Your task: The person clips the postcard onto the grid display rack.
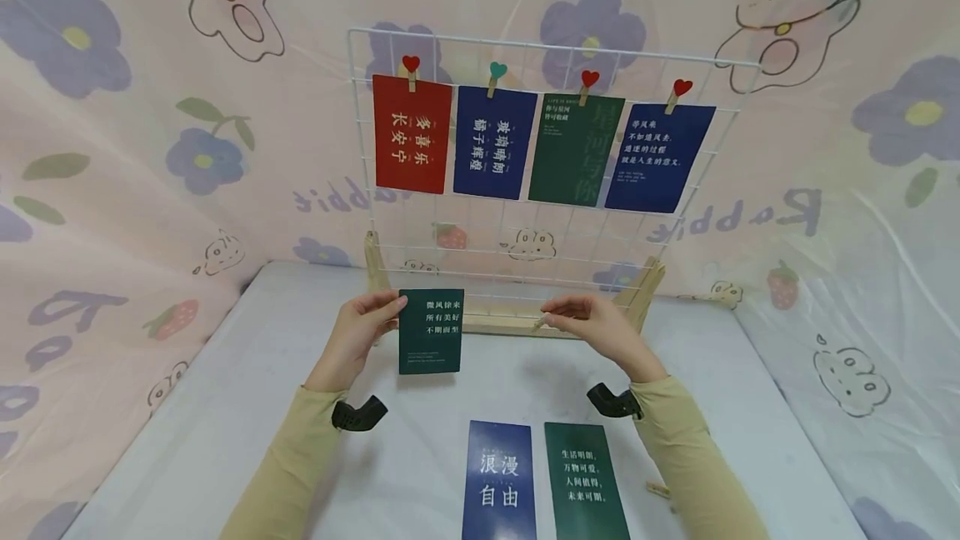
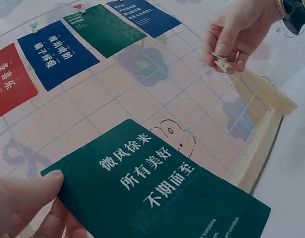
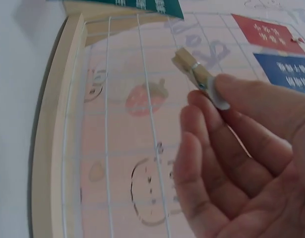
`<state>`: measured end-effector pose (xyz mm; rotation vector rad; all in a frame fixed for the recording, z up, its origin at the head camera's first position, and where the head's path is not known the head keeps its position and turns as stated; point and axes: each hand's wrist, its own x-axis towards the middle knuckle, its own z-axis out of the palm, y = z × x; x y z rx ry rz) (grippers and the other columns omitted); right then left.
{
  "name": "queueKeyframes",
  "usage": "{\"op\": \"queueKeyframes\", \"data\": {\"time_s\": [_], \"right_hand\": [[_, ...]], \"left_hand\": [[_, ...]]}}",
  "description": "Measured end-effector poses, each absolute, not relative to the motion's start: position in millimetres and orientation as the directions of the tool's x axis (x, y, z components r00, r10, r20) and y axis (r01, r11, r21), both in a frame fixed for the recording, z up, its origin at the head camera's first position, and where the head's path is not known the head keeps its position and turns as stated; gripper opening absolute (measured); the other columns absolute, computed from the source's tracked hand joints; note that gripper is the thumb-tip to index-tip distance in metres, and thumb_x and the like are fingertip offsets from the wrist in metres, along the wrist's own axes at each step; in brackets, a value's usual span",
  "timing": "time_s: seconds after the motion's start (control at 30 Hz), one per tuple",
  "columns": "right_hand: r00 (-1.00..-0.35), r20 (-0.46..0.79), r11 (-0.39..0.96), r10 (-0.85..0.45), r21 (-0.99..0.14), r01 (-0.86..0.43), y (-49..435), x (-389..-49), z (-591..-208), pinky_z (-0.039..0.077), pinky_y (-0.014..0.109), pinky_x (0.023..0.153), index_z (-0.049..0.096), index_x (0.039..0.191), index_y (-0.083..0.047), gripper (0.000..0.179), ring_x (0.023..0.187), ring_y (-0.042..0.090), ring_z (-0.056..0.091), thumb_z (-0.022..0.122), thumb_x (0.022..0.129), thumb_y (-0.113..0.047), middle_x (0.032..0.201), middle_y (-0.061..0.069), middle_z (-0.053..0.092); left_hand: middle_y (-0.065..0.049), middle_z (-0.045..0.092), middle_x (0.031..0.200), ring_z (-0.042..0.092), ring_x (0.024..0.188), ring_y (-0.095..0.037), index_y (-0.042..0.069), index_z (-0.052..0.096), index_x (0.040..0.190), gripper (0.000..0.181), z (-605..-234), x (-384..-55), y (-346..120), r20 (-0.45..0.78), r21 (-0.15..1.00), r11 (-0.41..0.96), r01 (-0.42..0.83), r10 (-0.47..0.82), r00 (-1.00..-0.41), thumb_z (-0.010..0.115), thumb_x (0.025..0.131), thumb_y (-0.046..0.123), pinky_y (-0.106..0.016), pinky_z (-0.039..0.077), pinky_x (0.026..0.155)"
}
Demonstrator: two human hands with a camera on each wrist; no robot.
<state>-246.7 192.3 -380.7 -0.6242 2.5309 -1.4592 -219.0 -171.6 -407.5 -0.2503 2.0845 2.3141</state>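
Between its thumb and fingers my left hand pinches a dark green card by its left edge. The card has white printed characters and is held upright in front of the lower left of the wire grid rack. To the right, my right hand pinches a small wooden clothespin at its handle end, near a pale disc. In the right wrist view, the clothespin's tip points up and left, away from the fingers. That hand is in front of the grid's lower right.
Clipped along the grid's top are a red card, a blue card, a green card and another blue card, with heart clothespins. On the white table lie a blue card, a green card and a clothespin.
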Motion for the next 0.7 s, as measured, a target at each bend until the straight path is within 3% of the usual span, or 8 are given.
{"op": "queueKeyframes", "data": {"time_s": [0.23,0.47,0.7], "right_hand": [[-0.896,0.165,0.354,-0.412,-0.878,-0.324,163,-260,-370,0.054,0.033,0.082,0.068,0.111,-0.007,0.028,0.093,0.023,0.065,0.07,0.089,-0.024,0.103,0.007,0.068],[-0.921,0.185,0.348,-0.343,-0.886,-0.307,139,-267,-356,0.052,0.034,0.086,0.071,0.106,-0.014,0.024,0.096,0.019,0.063,0.071,0.087,-0.029,0.104,0.001,0.068],[-0.889,0.311,0.333,-0.336,-0.844,-0.421,116,-281,-340,0.053,0.034,0.083,0.071,0.107,-0.008,0.024,0.091,0.02,0.063,0.07,0.089,-0.023,0.102,0.003,0.068]], "left_hand": [[0.0,0.061,0.097,0.055,0.086,-0.015,0.0,0.062,0.116,0.037,-395,-235,-166,-0.035,0.996,-0.091,-0.023,-0.133,-0.99,0.072,0.088,0.022,-0.029,0.051,0.083],[0.0,0.061,0.097,0.055,0.087,-0.014,0.001,0.063,0.115,0.033,-381,-247,-161,0.011,0.993,-0.116,0.028,-0.146,-0.989,0.07,0.089,0.019,-0.033,0.049,0.088],[-0.003,0.059,0.108,0.055,0.095,-0.016,0.001,0.061,0.119,0.035,-373,-259,-157,0.03,0.993,-0.109,0.047,-0.153,-0.988,0.068,0.09,0.02,-0.039,0.046,0.096]]}}
